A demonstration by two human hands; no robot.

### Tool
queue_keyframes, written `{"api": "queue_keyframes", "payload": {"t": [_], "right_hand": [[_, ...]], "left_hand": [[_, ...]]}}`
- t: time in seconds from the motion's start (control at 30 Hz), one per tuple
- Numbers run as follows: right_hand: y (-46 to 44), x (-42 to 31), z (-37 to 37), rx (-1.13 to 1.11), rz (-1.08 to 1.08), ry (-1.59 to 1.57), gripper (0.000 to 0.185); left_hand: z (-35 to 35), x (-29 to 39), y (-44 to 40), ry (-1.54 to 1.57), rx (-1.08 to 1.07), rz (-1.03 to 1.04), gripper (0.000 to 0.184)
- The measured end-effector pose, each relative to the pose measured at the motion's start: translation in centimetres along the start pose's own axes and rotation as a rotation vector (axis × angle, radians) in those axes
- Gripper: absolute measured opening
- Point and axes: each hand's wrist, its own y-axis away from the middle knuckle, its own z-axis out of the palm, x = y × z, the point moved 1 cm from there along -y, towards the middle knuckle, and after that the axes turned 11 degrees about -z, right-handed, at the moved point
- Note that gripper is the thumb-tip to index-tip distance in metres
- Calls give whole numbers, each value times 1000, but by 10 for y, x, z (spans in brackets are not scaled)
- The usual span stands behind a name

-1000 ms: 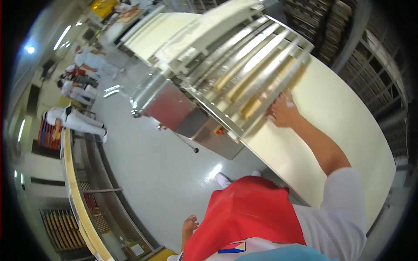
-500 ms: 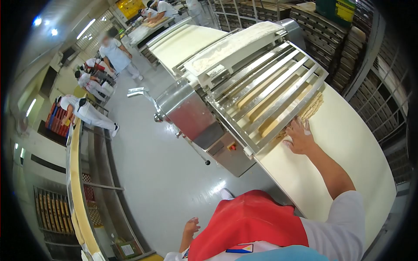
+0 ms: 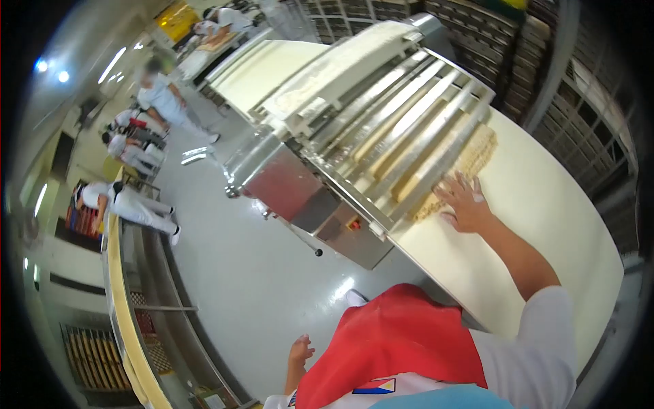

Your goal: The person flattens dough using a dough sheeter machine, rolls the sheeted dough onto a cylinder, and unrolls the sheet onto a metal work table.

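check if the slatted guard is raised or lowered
Lowered: the slatted guard lies over the dough, which shows between the slats and pokes out past its edge.

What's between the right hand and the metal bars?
Rough-edged dough lies between the right hand and the metal bars, as the head view shows.

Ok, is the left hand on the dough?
No, the left hand hangs beside the red apron, well away from the dough.
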Motion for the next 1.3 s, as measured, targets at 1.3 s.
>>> {"api": "queue_keyframes", "payload": {"t": [1.3], "right_hand": [[87, -8, -11, -69, 72, -3, 67]], "left_hand": [[51, 233, -79, -194, 65, 227, 57]]}}
